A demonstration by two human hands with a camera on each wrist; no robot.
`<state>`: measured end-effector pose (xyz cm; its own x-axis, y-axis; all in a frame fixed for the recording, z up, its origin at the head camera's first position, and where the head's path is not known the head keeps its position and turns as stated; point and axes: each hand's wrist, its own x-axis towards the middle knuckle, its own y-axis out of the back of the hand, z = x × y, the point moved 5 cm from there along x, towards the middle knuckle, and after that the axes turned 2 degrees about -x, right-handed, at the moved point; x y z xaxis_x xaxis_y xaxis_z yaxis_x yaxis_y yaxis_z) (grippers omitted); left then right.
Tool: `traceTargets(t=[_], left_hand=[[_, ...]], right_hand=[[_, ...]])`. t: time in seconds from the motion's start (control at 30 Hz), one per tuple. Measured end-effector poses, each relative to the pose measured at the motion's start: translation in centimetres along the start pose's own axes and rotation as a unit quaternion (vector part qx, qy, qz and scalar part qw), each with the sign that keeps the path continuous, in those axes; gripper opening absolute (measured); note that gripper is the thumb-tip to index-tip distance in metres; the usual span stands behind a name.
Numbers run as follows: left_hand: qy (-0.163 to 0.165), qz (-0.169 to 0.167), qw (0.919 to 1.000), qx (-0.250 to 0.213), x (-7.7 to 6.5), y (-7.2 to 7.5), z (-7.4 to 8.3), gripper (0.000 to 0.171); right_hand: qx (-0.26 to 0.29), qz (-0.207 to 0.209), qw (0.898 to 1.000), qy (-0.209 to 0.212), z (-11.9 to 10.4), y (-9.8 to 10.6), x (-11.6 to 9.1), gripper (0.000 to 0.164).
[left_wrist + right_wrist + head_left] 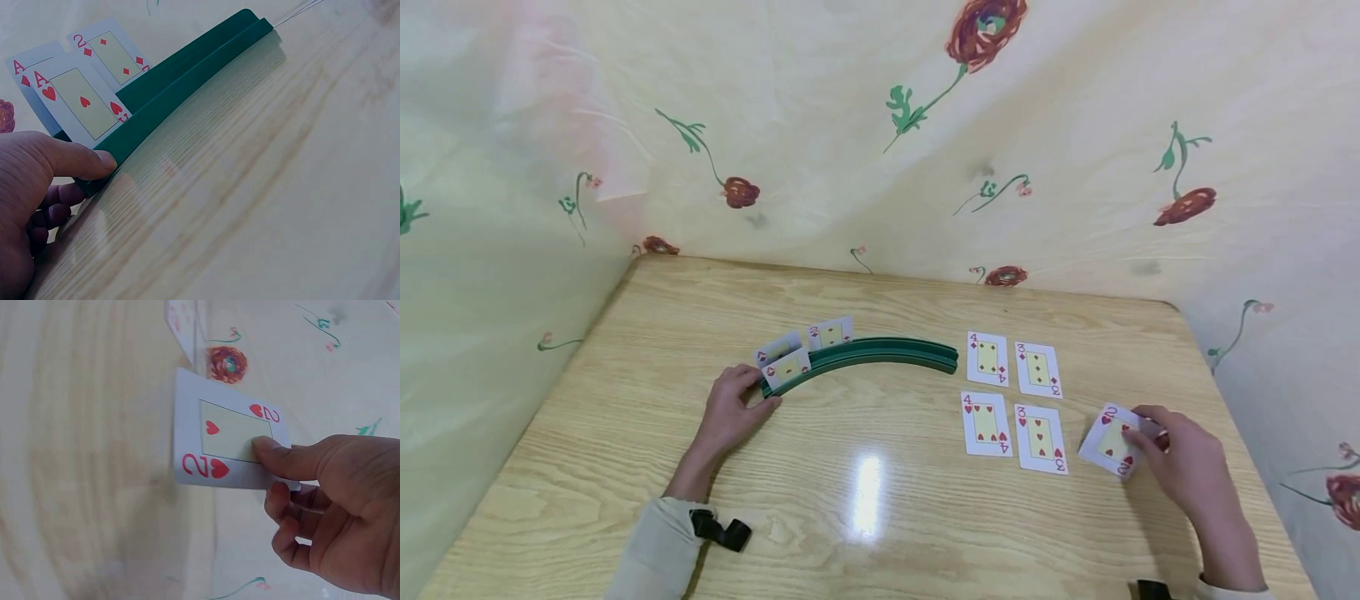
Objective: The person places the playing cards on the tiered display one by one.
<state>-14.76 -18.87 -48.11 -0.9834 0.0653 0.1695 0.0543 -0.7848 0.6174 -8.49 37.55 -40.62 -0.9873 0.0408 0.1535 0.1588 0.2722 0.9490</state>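
Observation:
A curved green playing-card holder (880, 350) stands on the table. Its left end is gripped by my left hand (731, 410), thumb (94, 161) on the front face and fingers curled at the end. Upright in it are the ace of hearts (81, 100), the ace of diamonds (24, 62) behind that, and the two of diamonds (111, 55) to the right in the back row. On the right, my right hand (1187, 467) pinches the two of hearts (228, 431) by one edge, between thumb and fingers. The card is tilted and appears raised off the wood.
Face up between holder and right hand lie the four of diamonds (987, 358), three of diamonds (1038, 369), four of hearts (987, 424) and three of hearts (1041, 439). Flowered cloth (820, 125) hangs behind and beside the wooden table (775, 533).

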Motion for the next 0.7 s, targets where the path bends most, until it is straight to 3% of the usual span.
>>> traceTargets(t=[0.3,0.7], left_hand=[[-0.003,0.001,1.0000,-0.001,0.0,0.0,0.0,0.036],[0.006,-0.005,1.0000,-0.004,0.0,0.0,0.0,0.037]], right_hand=[[0.047,0.038,0.998,0.035,0.1,1.8,-0.1,0.018],[0.076,0.086,0.991,0.071,-0.7,3.7,1.1,0.014]])
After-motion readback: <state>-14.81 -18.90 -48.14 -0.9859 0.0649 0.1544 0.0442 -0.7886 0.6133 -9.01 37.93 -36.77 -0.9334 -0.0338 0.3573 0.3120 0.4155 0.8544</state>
